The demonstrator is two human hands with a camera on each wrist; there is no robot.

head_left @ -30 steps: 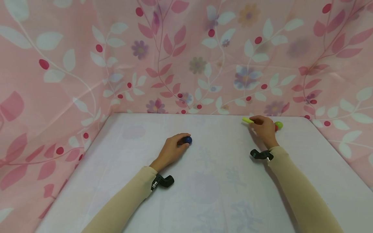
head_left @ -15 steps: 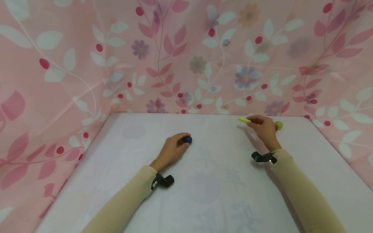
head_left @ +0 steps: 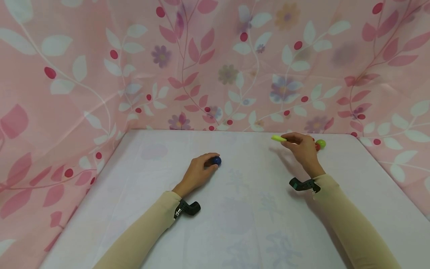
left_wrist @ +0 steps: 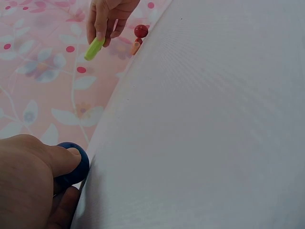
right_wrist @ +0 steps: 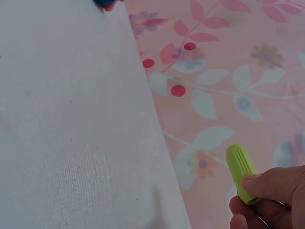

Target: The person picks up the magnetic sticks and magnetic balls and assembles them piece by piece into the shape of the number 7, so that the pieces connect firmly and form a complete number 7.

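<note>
In the head view my left hand [head_left: 198,172] rests on the table and grips a dark blue ball [head_left: 217,161] between thumb and fingers. The left wrist view shows the thumb lying across this blue ball [left_wrist: 78,169]. My right hand [head_left: 303,151] pinches a small yellow-green ribbed cap [head_left: 278,138] above the far right part of the table. In the right wrist view the cap [right_wrist: 242,174] has a rounded end, and thumb and fingertips hold its lower part. Behind the right hand lie a green ball [head_left: 321,143] and a red ball [head_left: 317,147], partly hidden.
A white cloth with faint print covers the table [head_left: 235,220]. Its far edge meets a pink floral curtain [head_left: 215,67]. The left wrist view shows a red ball [left_wrist: 141,31] and a small orange piece [left_wrist: 136,47] near the right hand. Black wrist cameras sit on both sleeves.
My right hand has lifted the yellow-green cap slightly and carried it a little to the left, uncovering more of the red ball. The left hand stays still on the blue ball.
</note>
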